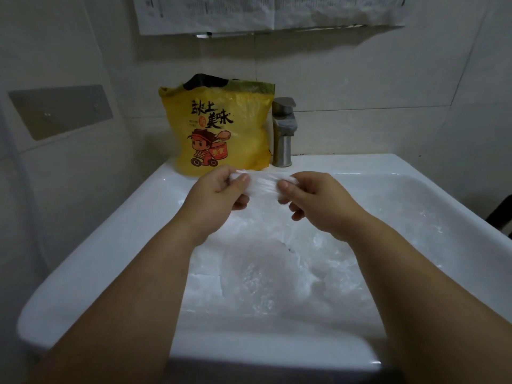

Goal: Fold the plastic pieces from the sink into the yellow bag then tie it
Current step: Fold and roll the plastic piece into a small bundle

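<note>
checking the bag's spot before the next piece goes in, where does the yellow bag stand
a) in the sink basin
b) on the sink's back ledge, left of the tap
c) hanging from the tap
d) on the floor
b: the bag stands upright on the back ledge of the sink, just left of the tap, beyond both hands.
</note>
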`<state>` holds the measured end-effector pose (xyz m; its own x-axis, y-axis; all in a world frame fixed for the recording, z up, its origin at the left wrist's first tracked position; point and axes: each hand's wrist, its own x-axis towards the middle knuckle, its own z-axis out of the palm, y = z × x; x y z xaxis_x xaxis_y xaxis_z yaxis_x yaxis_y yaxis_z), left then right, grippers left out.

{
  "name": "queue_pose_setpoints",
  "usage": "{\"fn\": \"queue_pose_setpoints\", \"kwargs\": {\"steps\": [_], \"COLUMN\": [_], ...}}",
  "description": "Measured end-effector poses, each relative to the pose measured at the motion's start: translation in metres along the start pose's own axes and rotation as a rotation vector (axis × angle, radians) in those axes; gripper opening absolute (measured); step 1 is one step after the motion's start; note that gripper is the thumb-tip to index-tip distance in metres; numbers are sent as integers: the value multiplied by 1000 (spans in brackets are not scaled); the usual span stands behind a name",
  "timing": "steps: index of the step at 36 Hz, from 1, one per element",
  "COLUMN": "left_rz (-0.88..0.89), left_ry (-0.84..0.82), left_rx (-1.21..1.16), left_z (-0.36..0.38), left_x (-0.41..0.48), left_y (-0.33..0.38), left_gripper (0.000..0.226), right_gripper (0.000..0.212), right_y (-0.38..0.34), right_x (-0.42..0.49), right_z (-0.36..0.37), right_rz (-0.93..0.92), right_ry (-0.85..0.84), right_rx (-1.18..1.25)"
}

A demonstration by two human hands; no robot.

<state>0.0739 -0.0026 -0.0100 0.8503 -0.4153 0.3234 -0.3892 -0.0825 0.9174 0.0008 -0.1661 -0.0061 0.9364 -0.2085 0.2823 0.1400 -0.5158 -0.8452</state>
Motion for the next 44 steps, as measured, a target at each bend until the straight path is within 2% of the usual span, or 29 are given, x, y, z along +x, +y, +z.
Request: {"fn": "queue_pose_setpoints", "kwargs": {"steps": [6,10,12,14,15,17,19,21,27,30,33,39,44], "left_rz": [-20,-52,-99,-175,-213,-250,-262,-261,-209,-185,-137,-149,-200], "left_ry": [136,297,207,6,-85,-217,-234,-206,-17,118,158,-19,-145], "left_rx": [-158,-265,-479,-674,-689,-552,-433,-401,-482,-344,-260,-220,-181], "left_z": [-2,2,5,10,13,22,29,30,18,12,6,-4,-8], "left_x": [3,6,6,4,2,-4,-7,-5,1,3,3,0,-4], "left_y": [1,4,7,9,10,10,7,5,9,4,1,2,6], "left_gripper": [13,22,36,70,79,68,48,37,38,25,18,12,16], "right_gripper": [21,23,22,22,23,27,29,31,21,19,23,18,15], "right_y": [-4,-9,-11,-12,-13,-14,-14,-14,-14,-13,-11,-7,-5], "right_x": [-1,-2,-3,-4,-5,-6,-6,-6,-6,-5,-4,-1,-1], "right_z": [-1,3,7,13,16,20,24,25,18,14,9,1,-8], "right_rz": [96,131,136,144,144,137,136,147,212,245,281,281,267], "right_ry": [-63,-123,-129,-136,-150,-189,-218,-227,-231,-233,-213,-122,-116], "right_rx": [220,405,469,504,527,563,551,518,549,540,536,591,576]}}
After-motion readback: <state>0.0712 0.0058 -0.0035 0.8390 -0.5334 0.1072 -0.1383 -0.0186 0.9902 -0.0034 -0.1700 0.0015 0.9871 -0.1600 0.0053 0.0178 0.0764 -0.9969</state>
